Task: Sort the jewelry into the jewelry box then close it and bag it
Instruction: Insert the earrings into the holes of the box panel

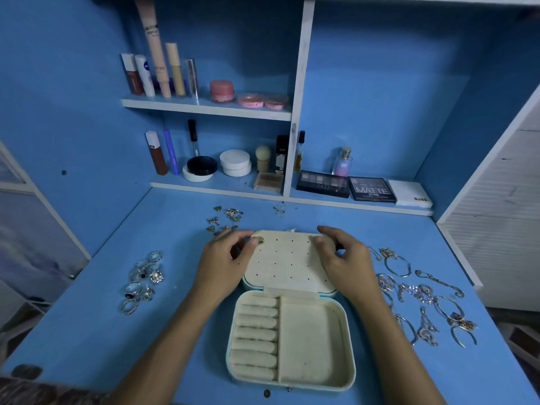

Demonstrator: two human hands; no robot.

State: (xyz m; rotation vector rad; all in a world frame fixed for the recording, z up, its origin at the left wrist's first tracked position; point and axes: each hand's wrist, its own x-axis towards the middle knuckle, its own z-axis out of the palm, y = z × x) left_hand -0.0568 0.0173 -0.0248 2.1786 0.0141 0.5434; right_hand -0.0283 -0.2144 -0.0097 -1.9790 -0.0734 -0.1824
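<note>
A cream jewelry box [309, 340] lies open at the centre of the blue desk, its perforated lid panel [286, 258] folded flat away from me. A small gold earring [259, 241] sits at the panel's upper left corner. My left hand [225, 264] pinches that earring between thumb and fingers. My right hand [344, 261] grips the lid's right edge, fingers curled over it. Several silver rings [143, 280] lie to the left, small gold earrings [226, 219] beyond the lid, and bracelets and chains [423, 299] to the right. The ring rolls and the tray hold nothing.
The blue desk [117, 331] backs onto white shelves with cosmetics tubes [157, 71], jars [233, 162], a perfume bottle [342, 162] and eyeshadow palettes [371, 188]. A few tiny studs [279, 209] lie near the shelf edge.
</note>
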